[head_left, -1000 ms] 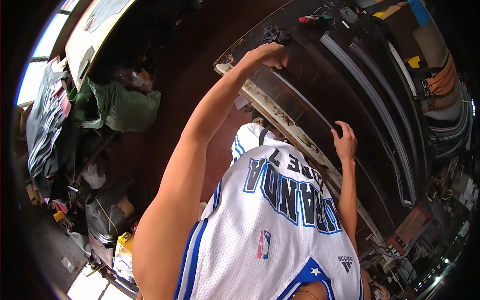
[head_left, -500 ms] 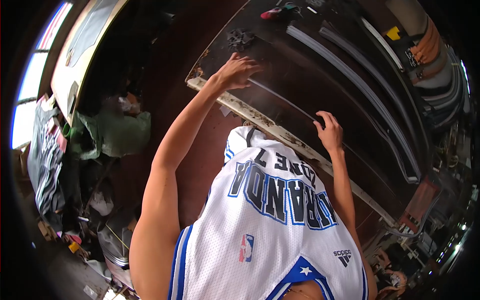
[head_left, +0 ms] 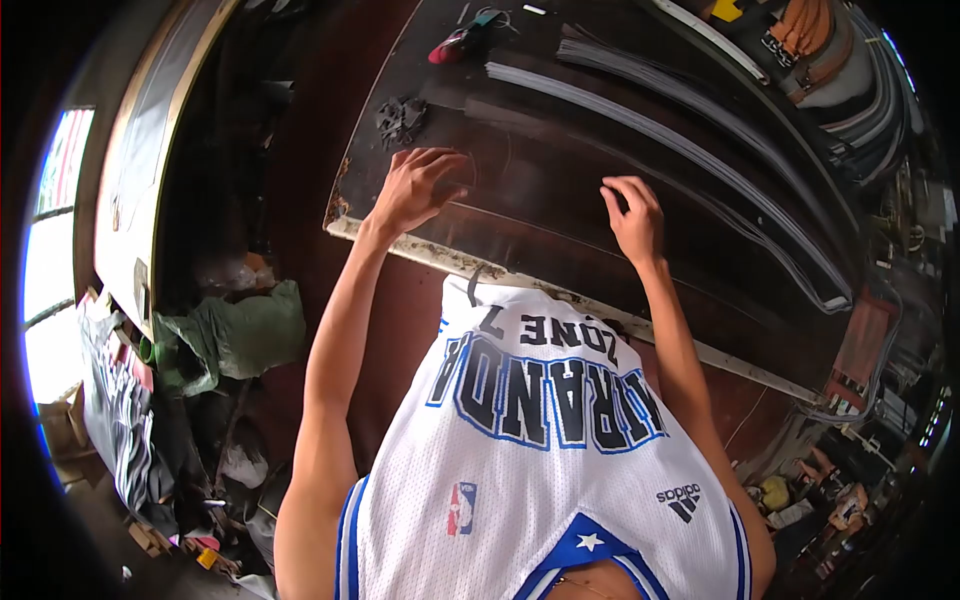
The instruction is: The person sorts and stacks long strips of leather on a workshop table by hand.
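My left hand (head_left: 425,188) is over the near left part of a dark table (head_left: 540,180), its fingers bent and spread from the thumb. A tangled pile of thin black scraps (head_left: 402,120) lies just beyond it. My right hand (head_left: 635,215) is further right along the near edge, thumb and fingertips apart. Nothing shows between the fingers of either hand. Ahead of them, a bundle of long grey strips (head_left: 640,115) curves across the tabletop. A second, darker bundle of strips (head_left: 690,110) runs behind it.
A red-handled tool (head_left: 452,45) lies at the far left of the table, near a small white piece (head_left: 535,10). The table has a worn pale edge (head_left: 450,262). Brown and black belts (head_left: 805,40) hang at the upper right. Green plastic (head_left: 250,330) sits at left.
A thin strip stretched between both hands earlier no longer shows there. The view has shifted, so the table appears turned and moved left. My hands now sit nearly level.
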Demonstrator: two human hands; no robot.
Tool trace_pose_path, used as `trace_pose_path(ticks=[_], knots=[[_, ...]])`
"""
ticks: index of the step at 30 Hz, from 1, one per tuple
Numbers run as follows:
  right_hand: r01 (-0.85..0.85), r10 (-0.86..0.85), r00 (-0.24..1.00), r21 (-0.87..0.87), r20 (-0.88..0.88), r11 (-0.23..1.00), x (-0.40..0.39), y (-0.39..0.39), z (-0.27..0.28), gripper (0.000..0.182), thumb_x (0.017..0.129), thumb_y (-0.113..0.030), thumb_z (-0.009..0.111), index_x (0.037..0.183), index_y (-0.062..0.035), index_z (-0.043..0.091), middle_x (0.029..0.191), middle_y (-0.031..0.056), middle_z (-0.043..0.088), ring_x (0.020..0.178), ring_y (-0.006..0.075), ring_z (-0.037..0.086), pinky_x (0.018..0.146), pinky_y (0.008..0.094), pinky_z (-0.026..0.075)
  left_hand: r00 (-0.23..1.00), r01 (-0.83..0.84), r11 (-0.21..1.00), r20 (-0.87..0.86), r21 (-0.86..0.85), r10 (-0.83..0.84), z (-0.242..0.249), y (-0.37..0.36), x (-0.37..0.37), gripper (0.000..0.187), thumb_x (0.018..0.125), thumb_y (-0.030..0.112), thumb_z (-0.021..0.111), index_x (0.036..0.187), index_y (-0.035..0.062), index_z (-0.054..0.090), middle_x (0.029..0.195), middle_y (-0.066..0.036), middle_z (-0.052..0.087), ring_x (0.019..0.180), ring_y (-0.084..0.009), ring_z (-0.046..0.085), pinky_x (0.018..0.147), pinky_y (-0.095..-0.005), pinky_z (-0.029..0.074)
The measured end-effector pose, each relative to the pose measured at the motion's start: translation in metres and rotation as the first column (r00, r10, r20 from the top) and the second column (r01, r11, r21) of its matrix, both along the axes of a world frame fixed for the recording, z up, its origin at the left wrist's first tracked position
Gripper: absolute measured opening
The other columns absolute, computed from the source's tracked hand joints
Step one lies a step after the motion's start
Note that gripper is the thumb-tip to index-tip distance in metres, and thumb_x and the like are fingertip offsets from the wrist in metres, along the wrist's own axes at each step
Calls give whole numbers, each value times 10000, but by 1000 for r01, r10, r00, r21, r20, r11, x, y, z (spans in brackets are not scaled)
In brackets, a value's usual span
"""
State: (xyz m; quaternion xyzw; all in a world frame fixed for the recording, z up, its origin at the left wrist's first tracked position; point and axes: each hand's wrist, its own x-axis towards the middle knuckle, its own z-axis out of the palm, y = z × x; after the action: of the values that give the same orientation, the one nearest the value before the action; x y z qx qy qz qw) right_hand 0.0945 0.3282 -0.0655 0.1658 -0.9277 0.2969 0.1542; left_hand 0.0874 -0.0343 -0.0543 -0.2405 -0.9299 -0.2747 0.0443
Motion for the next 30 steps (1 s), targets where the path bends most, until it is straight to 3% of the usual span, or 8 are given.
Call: trace_pose_path(ticks=[3, 4, 8, 14, 18, 23, 27, 30], knots=[[33, -26, 997, 87, -75, 996, -21, -12, -5, 188, 823, -105, 747, 1005, -75, 705, 950, 59, 658, 900, 290, 638, 817, 382, 507, 998, -54, 986, 30, 159, 50, -6, 19, -19, 320, 830, 146, 742, 1134, 60, 687, 1121, -130, 698, 1046, -328, 647, 912, -428, 494], [41, -29, 995, 120, -95, 992, -37, 32, -19, 218, 809, -109, 758, 1019, -92, 704, 959, 50, 647, 904, 275, 630, 817, 381, 499, 998, -29, 975, -53, 219, 42, -10, 79, -36, 236, 833, 94, 715, 1059, 27, 702, 1033, -149, 711, 948, -352, 669, 819, -413, 537], [62, -36, 993, 243, -111, 968, -42, 23, -23, 258, 797, -119, 776, 1041, -106, 692, 942, 13, 585, 841, 209, 600, 803, 371, 466, 999, -4, 965, -36, 262, 14, -16, 106, -47, 207, 843, 53, 681, 1046, 23, 706, 1025, -149, 709, 935, -341, 686, 798, -397, 554], [107, -85, 990, 202, -117, 973, -39, 29, -31, 231, 811, -113, 761, 1027, -113, 678, 974, 18, 575, 847, 214, 595, 802, 383, 455, 992, -73, 942, 124, 328, 34, -11, 118, -36, 195, 852, 49, 671, 1043, 52, 713, 1029, -139, 711, 967, -330, 690, 811, -380, 555], [102, -78, 990, 216, -117, 971, -41, 39, -41, 238, 823, -106, 747, 1048, -118, 668, 971, 31, 570, 857, 234, 589, 800, 392, 450, 996, -93, 965, 26, 247, 89, -38, 119, -44, 190, 854, 59, 666, 1035, 79, 723, 996, -132, 706, 914, -325, 692, 772, -389, 556], [123, -101, 987, 184, -129, 975, -34, 20, -31, 254, 818, -85, 748, 1055, -116, 660, 978, 42, 558, 868, 242, 582, 809, 397, 442, 964, -153, 978, -198, 140, 179, -55, 129, -66, 209, 835, 148, 681, 1043, 137, 682, 1016, -68, 635, 1002, -279, 598, 843, -421, 457], [130, -108, 986, 186, -127, 974, -35, 33, -39, 259, 812, -70, 748, 1048, -121, 655, 986, 41, 551, 874, 237, 578, 812, 397, 439, 970, -187, 982, -157, 18, 187, -67, 154, -72, 203, 791, 175, 749, 971, 139, 662, 1018, -63, 612, 1018, -281, 569, 865, -445, 427], [128, -113, 988, 157, -102, 979, -31, 30, -34, 238, 806, -65, 748, 1014, -122, 648, 992, 38, 550, 875, 242, 578, 821, 401, 437, 973, -164, 985, -158, 58, 171, -68, 151, -68, 184, 776, 176, 761, 908, 152, 635, 948, -41, 610, 988, -275, 566, 851, -435, 401]])
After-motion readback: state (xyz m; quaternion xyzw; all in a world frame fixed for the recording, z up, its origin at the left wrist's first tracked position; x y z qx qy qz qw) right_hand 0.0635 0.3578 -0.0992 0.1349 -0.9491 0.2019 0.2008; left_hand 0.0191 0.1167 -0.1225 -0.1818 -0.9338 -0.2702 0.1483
